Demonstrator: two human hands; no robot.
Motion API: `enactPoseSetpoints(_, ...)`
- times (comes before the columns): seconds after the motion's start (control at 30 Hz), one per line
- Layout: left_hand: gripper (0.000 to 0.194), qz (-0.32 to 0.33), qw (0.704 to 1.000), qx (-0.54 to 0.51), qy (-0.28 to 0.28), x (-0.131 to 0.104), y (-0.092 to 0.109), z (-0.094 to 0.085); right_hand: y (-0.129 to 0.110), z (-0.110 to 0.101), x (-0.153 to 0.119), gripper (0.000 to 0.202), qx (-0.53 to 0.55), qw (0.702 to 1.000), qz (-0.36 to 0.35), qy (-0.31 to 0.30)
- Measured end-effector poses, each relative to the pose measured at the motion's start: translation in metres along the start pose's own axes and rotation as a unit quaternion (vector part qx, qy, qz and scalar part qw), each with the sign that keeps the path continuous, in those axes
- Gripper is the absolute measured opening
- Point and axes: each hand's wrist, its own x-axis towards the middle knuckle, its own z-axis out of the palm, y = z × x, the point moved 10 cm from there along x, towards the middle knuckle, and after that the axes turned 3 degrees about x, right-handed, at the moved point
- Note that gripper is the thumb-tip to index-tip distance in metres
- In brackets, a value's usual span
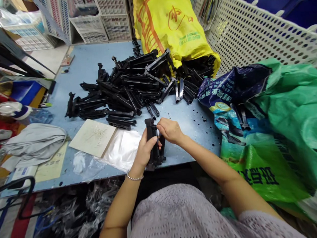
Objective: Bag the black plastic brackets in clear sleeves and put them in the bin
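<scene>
In view, two bare hands at the front edge of one pale blue table, with one black bundle between them; cannot tell how many pieces in it. Wrapped round its middle, the left hand, thumb across the front and fingertips just showing at the far side. Narrowed to a pinch on its right flank near the far end, the right hand, exact contact hidden. Long axis running away from the body, blocky end pointing toward the heap, opposite end toward the lap. Beyond, one heap of black parts, too tangled to count, lying at many angles; behind it, one yellow bag, more parts in its mouth. To the left, one square board, just beside clear plastic.
</scene>
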Motion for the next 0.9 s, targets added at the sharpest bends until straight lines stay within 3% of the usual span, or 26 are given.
enactPoseSetpoints(0.07,0.042,0.01,0.999,0.004,0.045,0.002,0.002,-0.014,-0.002,0.011,-0.009,0.047,0.035,0.999,0.026,-0.023)
enactPoseSetpoints(0.2,0.032,0.026,0.993,0.008,0.112,0.006,0.007,-0.04,-0.031,0.047,-0.046,0.042,0.045,0.995,-0.003,-0.094)
enactPoseSetpoints(0.3,0.032,0.082,0.985,0.075,0.13,0.006,0.016,-0.051,-0.025,0.069,-0.063,0.042,0.095,0.984,0.075,-0.13)
enactPoseSetpoints(0.37,0.034,0.107,0.969,0.158,0.156,0.004,0.015,-0.062,-0.014,0.078,-0.06,0.045,0.12,0.97,0.119,-0.172)
enactPoseSetpoints(0.43,0.037,0.088,0.945,0.255,0.183,0.004,0.0,-0.072,-0.002,0.067,-0.037,0.044,0.083,0.975,0.123,-0.163)
enactPoseSetpoints(0.5,0.041,0.038,0.93,0.323,0.174,0.005,-0.027,-0.073,0.019,0.041,-0.003,0.038,-0.017,0.986,0.142,-0.084)
enactPoseSetpoints(0.57,0.047,0.009,0.922,0.357,0.153,0.004,-0.052,-0.066,0.043,0.02,0.03,0.035,-0.119,0.975,0.186,-0.02)
enactPoseSetpoints(0.63,0.053,0.013,0.91,0.385,0.154,0.002,-0.062,-0.06,0.067,0.017,0.054,0.04,-0.166,0.958,0.234,-0.026)
enactPoseSetpoints(0.73,0.052,0.056,0.892,0.411,0.178,0.002,-0.051,-0.059,0.089,0.019,0.066,0.032,-0.163,0.947,0.268,-0.074)
enactPoseSetpoints(0.8,0.051,0.076,0.917,0.354,0.169,0.009,-0.038,-0.06,0.088,0.016,0.055,0.033,-0.119,0.952,0.267,-0.092)
enactPoseSetpoints(0.9,0.06,0.047,0.987,0.099,0.117,0.028,-0.029,-0.053,0.061,0.012,0.019,0.036,0.0,0.965,0.242,-0.104)
